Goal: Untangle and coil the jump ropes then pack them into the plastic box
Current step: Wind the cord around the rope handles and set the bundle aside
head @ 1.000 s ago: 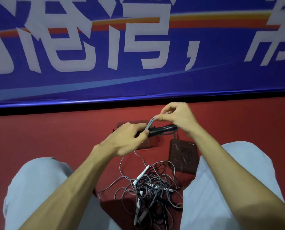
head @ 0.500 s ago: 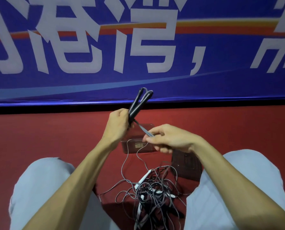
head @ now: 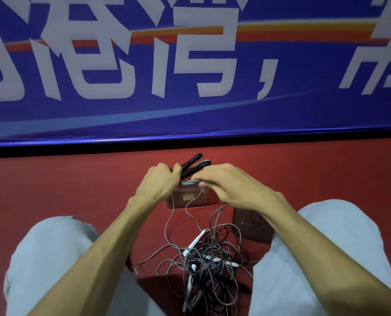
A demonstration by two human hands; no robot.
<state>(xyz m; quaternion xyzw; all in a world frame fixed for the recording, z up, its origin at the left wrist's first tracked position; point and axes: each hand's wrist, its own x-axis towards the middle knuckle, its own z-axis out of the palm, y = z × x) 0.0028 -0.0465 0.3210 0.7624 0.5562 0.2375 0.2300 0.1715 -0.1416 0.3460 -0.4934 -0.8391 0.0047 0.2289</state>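
Gripping a pair of black handles (head: pixel 193 166) in the left hand (head: pixel 160 183), fingers (head: pixel 176 169) curled round their near ends. Tipped now toward the far right, no longer pointing straight up as half a second ago, nor lying level as a second ago. Back up beside the handles with the right hand (head: pixel 233 188), after dropping low in front of the box to draw slack. Pinching the grey cord (head: pixel 190 182) between thumb and bent fingers of that right hand, just under the handles, and laying it across them. Looks like one more turn going onto the bundle: wrapping rather than untangling at this instant.

Trailing down from the hands in thin loops to the tangle (head: pixel 208 270) on the red floor (head: pixel 64 190) between the knees, with a white handle (head: pixel 195 241) poking out of its far side. Plenty still knotted there, so probably early in the task: only one rope partly coiled, none visibly packed.

Sitting directly beneath the hands, toward the floor's far edge under the blue banner (head: pixel 190 65): the clear plastic box (head: pixel 190 198), open, contents hard to tell with the hands in front. Lying just right of it, near the right knee: its lid (head: pixel 251 226).

Next, probably: more slack to pull free from the heap before further turns, with some risk of dragging the whole knot up along with it.
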